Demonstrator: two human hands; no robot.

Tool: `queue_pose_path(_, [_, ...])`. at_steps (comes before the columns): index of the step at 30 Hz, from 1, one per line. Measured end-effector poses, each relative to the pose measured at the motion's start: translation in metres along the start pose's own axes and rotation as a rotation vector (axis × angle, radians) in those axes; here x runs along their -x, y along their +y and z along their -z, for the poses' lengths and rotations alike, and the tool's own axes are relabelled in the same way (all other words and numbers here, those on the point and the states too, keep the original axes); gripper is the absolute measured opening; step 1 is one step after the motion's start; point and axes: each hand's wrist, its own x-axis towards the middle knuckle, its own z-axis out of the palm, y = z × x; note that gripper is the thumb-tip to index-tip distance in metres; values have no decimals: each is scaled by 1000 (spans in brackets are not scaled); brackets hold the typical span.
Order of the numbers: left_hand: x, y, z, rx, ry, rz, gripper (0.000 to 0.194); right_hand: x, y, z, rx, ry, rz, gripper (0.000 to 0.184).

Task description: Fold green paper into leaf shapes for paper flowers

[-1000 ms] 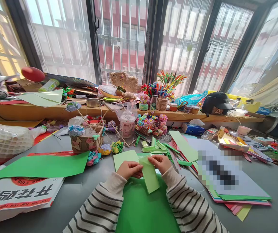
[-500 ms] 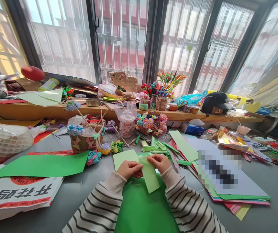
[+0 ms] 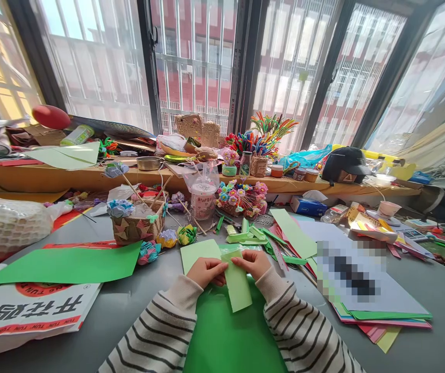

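Observation:
A narrow strip of light green paper (image 3: 239, 291) is pinched near its upper end by both hands. My left hand (image 3: 207, 271) grips its left edge, thumb on top. From the other side my right hand (image 3: 254, 262) holds the upper right part between thumb and fingers. The strip slants slightly above a glossy dark green sheet (image 3: 230, 336) on the table. Behind my left hand lies another light green piece of paper (image 3: 199, 253). Just beyond my right hand are several folded green paper strips (image 3: 251, 234).
On the right sits a stack of coloured paper (image 3: 393, 305), with a light green sheet (image 3: 294, 233) beside it. At left, a bright green sheet (image 3: 67, 263) overlaps a printed bag (image 3: 39, 311). Farther back are a basket (image 3: 132, 228), a lidded cup (image 3: 203, 199) and paper flowers (image 3: 187, 234).
The strip's lower end has swung slightly left, so the paper hangs straighter. My right hand has shifted a little left, toward my left hand.

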Motion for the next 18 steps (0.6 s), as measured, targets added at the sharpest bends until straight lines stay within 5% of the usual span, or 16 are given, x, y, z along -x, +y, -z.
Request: queue_pose_path(18, [2,2,-2,0,-29,9,26,-8,15,-1,91,75,26,33])
